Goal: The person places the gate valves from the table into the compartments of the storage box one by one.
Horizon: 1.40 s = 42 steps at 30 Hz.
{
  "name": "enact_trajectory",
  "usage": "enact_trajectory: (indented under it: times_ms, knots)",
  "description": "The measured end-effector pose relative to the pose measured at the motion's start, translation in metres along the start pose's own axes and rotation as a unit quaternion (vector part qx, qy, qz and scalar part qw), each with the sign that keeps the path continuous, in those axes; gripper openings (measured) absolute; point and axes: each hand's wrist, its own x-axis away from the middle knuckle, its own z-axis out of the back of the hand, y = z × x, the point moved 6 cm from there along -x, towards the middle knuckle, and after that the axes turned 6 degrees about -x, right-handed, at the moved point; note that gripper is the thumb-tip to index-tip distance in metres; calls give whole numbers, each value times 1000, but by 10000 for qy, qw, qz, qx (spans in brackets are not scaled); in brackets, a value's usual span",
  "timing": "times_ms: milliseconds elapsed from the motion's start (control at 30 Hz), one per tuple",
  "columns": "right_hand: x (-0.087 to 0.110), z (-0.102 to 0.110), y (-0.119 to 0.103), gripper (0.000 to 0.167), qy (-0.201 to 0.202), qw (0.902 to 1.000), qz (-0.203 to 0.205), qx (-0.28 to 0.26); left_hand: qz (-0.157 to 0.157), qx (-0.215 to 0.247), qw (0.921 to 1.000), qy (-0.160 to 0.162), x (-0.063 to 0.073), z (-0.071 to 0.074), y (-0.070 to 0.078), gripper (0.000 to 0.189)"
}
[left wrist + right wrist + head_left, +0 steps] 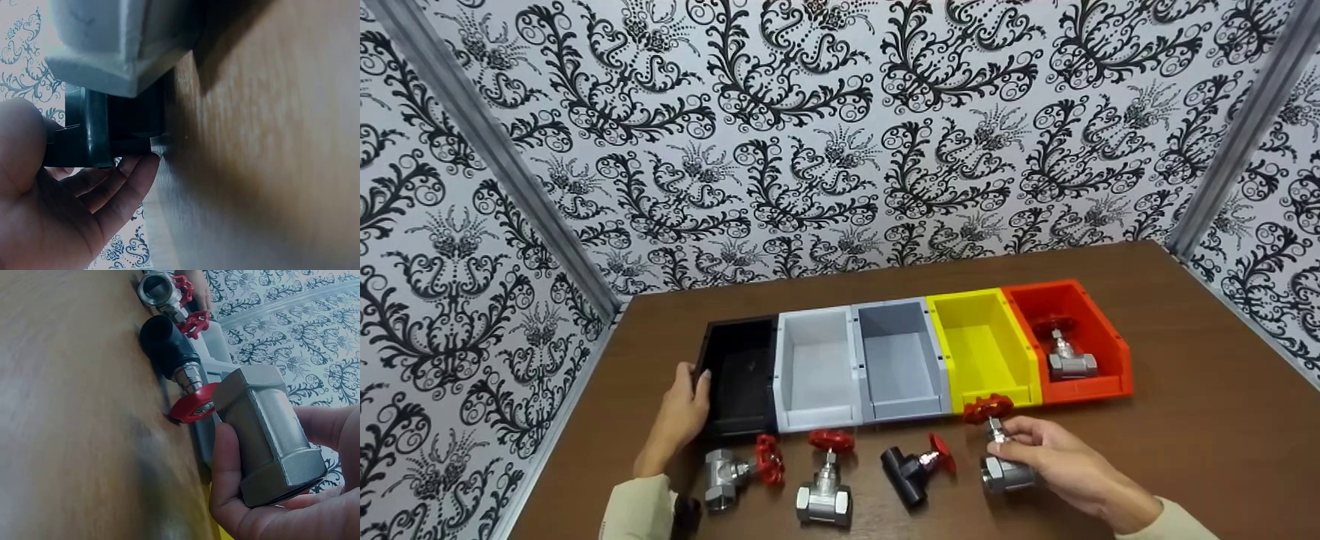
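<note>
My right hand [1061, 461] pinches a silver gate valve [1006, 474] with a red handwheel, held in front of the yellow bin [982, 341]. The right wrist view shows its hexagonal metal body [269, 436] between thumb and fingers. At the left end of the bin row, my left hand [684, 409] grips the side wall of the black bin [739, 375], thumb over the edge and fingers on the outside. In the left wrist view those fingers [121, 194] curl about the black bin's wall [97, 129]. Another silver valve [1071, 364] lies inside the red-orange bin [1099, 386].
White [817, 367] and grey [898, 360] bins stand joined between the black and yellow ones. In front on the brown table [1207, 420] lie two silver valves [724, 480] [823, 499] and a black valve [911, 472], all with red handwheels. Patterned walls [810, 150] enclose the table.
</note>
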Motion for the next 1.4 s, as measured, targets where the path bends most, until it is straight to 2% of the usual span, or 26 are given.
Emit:
enact_trajectory:
  times_ms: [200,400,567,900,1067,1400]
  knots:
    - [-2,1,-5,35,85,9999,-85,0,-41,27,10000,57,0,0,0,22]
    - [-5,7,-10,44,387,9989,-243,142,-64,41,9999,83,0,-1,-1,22]
    - [-10,14,-14,43,542,9980,-256,191,-46,24,10000,58,-1,-1,-2,22]
    - [-24,28,-29,52,1270,9889,-416,648,38,-63,9999,-92,-3,-3,-4,25]
    - [-29,28,-39,50,1293,9885,-301,727,23,-78,10000,-5,-4,-2,-4,24]
    - [-40,33,-50,61,1408,9855,-301,896,32,26,10000,26,-1,-2,-3,22]
